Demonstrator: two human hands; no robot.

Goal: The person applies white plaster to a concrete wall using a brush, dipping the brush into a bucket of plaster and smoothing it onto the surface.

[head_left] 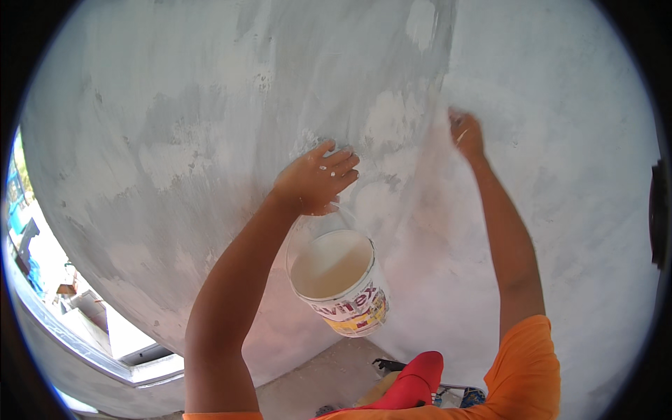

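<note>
There's a white bucket (355, 308) hanging from the left hand (318, 178), mid-frame; the blurred right hand (467, 134) is by the grey wall (175, 105), upper right.

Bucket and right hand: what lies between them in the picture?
No object: in the head view, only the patchy grey-white wall surface shows between the bucket and the right hand.

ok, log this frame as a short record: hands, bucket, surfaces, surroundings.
left hand: fingers spread near the patchy grey-and-white wall; exact grip unclear
right hand: raised near the wall corner, blurred; anything held unclear
bucket: round white plastic bucket with printed label, hanging by its handle below the left hand, mouth tilted toward the camera
floor: grey floor below
left side: bright opening
</note>
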